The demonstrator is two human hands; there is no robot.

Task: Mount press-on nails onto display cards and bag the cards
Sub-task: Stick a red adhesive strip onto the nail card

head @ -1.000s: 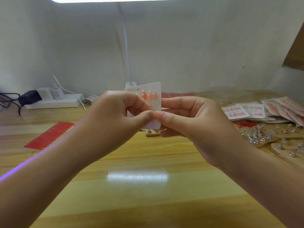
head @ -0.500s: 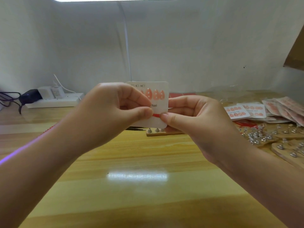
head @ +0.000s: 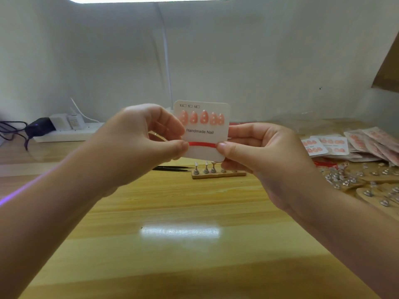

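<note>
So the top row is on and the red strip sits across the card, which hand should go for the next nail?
The right hand, probably. The loose nail stands lie on the table's right side, nearer that hand. The left hand already pinches the card at the red strip and could hold it alone.

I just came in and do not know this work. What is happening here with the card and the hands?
A person holds up a white display card printed "Handmade Nail", with five pink press-on nails in its top row. The left hand and the right hand each pinch one end of a red strip stretched across the card's lower part. Finished bagged cards lie at the right of the wooden table.
</note>
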